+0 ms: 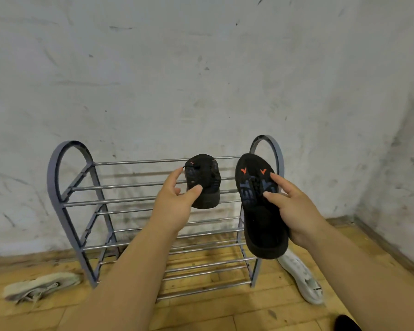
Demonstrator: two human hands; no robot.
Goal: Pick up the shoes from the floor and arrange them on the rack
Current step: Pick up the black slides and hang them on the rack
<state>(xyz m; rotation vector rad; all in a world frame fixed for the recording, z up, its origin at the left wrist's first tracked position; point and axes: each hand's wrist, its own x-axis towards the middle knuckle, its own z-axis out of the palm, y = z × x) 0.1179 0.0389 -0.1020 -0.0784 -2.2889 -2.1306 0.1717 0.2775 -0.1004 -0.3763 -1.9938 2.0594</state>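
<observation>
A grey metal shoe rack (58,177) with chrome bars stands against the wall. My left hand (175,204) grips a black slipper (204,182) by its side, holding it over the rack's top bars near the right end. My right hand (294,206) holds a second black slipper (256,223) with orange marks, sole side up, in front of the rack's right frame. A white sneaker (41,286) lies on its side on the floor left of the rack. Another white shoe (301,278) lies on the floor to the rack's right.
A scuffed white wall (201,80) runs behind the rack and meets a side wall at the right corner. The floor (249,314) is yellow wood parquet. A dark shape (347,323) shows at the bottom right edge.
</observation>
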